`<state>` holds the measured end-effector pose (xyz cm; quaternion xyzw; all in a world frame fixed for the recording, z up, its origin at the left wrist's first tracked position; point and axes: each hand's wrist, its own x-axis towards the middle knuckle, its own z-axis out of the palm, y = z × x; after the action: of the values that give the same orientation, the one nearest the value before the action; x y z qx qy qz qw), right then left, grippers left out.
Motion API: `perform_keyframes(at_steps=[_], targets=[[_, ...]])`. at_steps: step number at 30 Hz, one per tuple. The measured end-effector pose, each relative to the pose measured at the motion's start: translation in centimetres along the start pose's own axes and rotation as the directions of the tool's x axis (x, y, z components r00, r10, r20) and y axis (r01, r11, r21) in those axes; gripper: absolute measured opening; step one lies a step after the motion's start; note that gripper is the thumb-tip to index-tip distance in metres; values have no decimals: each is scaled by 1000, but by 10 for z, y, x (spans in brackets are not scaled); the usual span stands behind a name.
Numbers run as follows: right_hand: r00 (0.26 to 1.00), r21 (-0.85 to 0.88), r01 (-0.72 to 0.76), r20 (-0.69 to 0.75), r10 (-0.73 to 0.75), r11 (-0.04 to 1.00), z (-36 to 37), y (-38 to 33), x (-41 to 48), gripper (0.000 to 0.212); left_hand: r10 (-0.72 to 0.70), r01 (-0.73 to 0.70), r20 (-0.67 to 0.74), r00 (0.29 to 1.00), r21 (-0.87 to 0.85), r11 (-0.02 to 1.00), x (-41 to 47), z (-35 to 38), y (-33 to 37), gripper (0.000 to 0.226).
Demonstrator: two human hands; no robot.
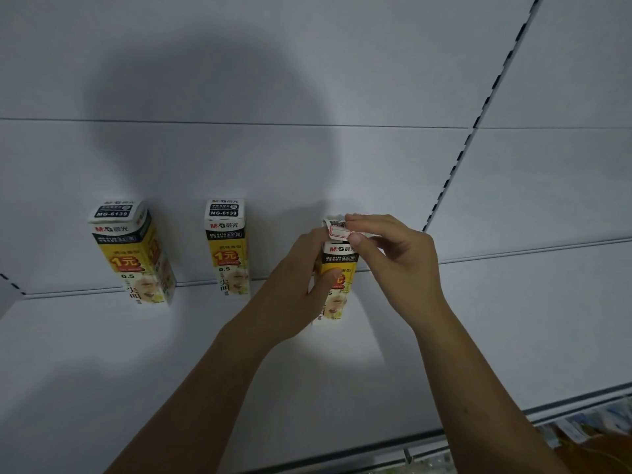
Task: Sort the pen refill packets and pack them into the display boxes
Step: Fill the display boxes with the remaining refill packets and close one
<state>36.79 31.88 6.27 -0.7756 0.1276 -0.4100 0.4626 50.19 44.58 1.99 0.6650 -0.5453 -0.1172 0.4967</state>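
Observation:
Three tall yellow-and-white display boxes stand upright on a white shelf. The left box and the middle box stand closed against the back panel. My left hand grips the side of the right box, thumb across its front. My right hand pinches that box's top flap, which carries a red-bordered label, between thumb and fingers. No loose refill packets show.
The white back panel has a slotted upright on the right. Past the shelf's front edge at the bottom right lies a lower level with assorted packets.

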Motion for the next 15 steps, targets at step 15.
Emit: perform_keyframes(at_steps=[15], targets=[[998, -46, 54, 35, -53, 997, -2, 16, -13, 23, 37, -55, -148, 988, -120, 991, -9, 6, 9, 74]])
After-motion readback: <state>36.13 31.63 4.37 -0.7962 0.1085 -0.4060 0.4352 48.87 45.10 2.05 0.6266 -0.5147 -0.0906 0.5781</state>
